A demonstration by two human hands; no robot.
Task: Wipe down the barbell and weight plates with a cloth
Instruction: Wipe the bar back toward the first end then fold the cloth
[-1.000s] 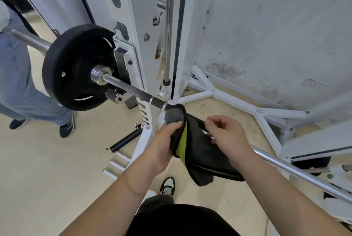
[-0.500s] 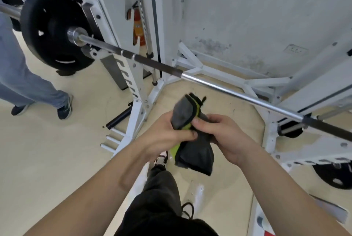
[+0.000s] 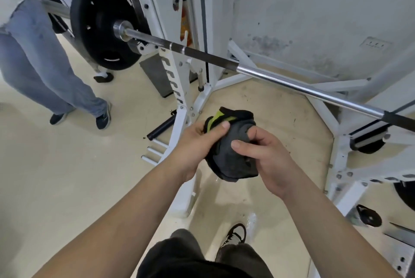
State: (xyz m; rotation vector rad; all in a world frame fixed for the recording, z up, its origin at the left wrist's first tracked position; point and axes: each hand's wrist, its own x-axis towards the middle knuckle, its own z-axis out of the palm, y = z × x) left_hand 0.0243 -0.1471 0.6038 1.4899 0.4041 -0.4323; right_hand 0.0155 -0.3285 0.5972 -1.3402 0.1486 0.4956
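both hands [image 3: 226, 147] — bunched cloth [image 3: 233, 154] | barbell [image 3: 280, 83] apparently untouched

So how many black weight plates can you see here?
3. One weight plate sits on the barbell at upper left; a second plate is cut off at the right edge; a small plate lies below it. Others may be hidden.

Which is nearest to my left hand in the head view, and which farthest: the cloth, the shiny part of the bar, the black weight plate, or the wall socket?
1. Cloth: held in the left hand itself.
2. Shiny part of the bar: up and to the right.
3. Black weight plate: upper left, on the bar's end.
4. Wall socket: far upper right, on the wall.
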